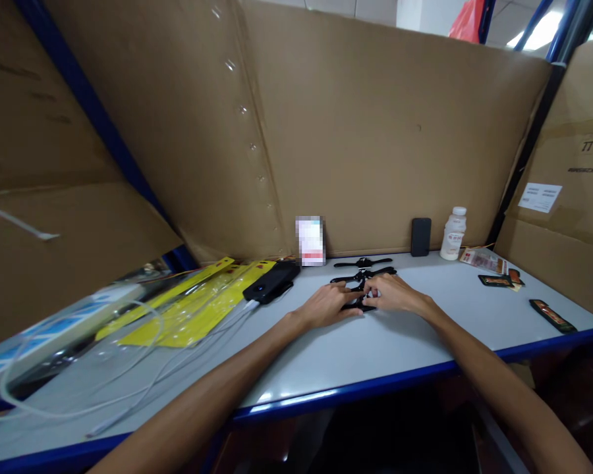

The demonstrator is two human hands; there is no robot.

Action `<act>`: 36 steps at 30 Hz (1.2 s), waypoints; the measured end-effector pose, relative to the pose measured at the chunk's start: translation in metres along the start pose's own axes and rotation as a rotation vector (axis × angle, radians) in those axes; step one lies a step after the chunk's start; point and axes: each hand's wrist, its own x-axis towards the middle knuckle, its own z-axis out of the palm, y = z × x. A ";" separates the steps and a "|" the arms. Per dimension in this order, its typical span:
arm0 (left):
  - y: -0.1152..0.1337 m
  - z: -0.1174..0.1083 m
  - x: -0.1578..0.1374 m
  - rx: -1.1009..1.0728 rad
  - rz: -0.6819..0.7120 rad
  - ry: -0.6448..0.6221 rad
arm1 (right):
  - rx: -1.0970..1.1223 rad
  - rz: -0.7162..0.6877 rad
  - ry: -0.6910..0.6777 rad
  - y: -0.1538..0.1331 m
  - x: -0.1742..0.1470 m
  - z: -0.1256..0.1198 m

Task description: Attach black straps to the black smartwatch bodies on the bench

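Several thin black things that look like watches with straps lie in a column on the grey table. The far black watch-like thing point(363, 263) lies flat and untouched; a second black watch-like thing point(343, 278) is just beyond my fingers. My left hand point(329, 306) has its forefinger and thumb around the left part of the nearest black watch-like thing point(353, 305). My right hand point(391, 291) is closed, its fingers bent over the right side of that same thing. My fingers cover much of it, so its exact kind is unclear.
At the left lie yellow packages point(197, 322), a black power bank point(271, 283) with white cables point(178, 365) and a power strip point(54, 329). A lit phone point(310, 241), dark phone point(421, 237) and white bottle point(453, 235) stand along the cardboard wall point(375, 145). Small packets point(552, 315) lie right.
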 end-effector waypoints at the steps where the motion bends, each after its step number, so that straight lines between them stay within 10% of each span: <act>1: 0.000 0.001 0.000 0.001 -0.002 0.000 | -0.016 0.021 -0.002 0.000 0.000 0.002; 36: 0.007 0.003 0.003 0.002 -0.063 0.047 | 0.296 -0.127 0.011 0.011 0.010 0.007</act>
